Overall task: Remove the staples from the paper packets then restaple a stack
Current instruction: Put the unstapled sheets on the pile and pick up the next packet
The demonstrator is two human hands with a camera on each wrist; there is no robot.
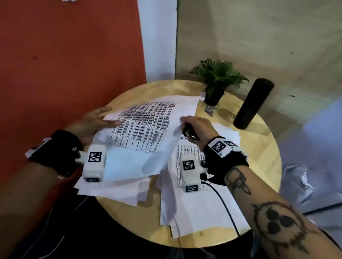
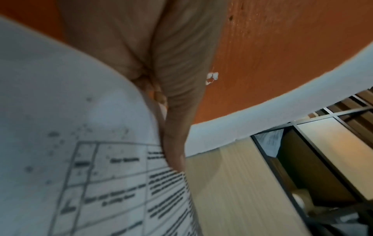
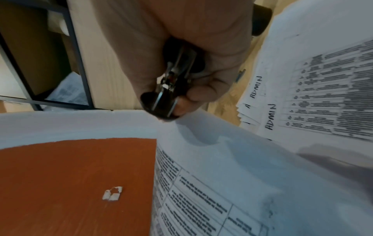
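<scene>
The left hand (image 1: 93, 121) pinched a printed paper packet (image 1: 145, 127) at its nine o'clock edge, thumb on top and fingers underneath, lifting it tilted above the round wooden table (image 1: 266, 157); the right hand (image 1: 196, 129) was curled tight round a black and metal staple remover (image 3: 171, 89), its tip touching the packet's three o'clock edge; whether the claws had bitten a staple could not be told. More loose sheets (image 1: 190, 208) lay fanned beneath, overhanging the table's rim at six and eight o'clock; some bore "ADMIN" in handwriting. At twelve o'clock a small potted plant (image 1: 217, 79) stood near the far rim, a small metal item (image 1: 208, 109) at its foot; a black cylinder (image 1: 253, 103) stood at one o'clock, apart from the papers; bare wood showed at three o'clock. A red wall (image 1: 59, 59) closed off the nine o'clock side.
</scene>
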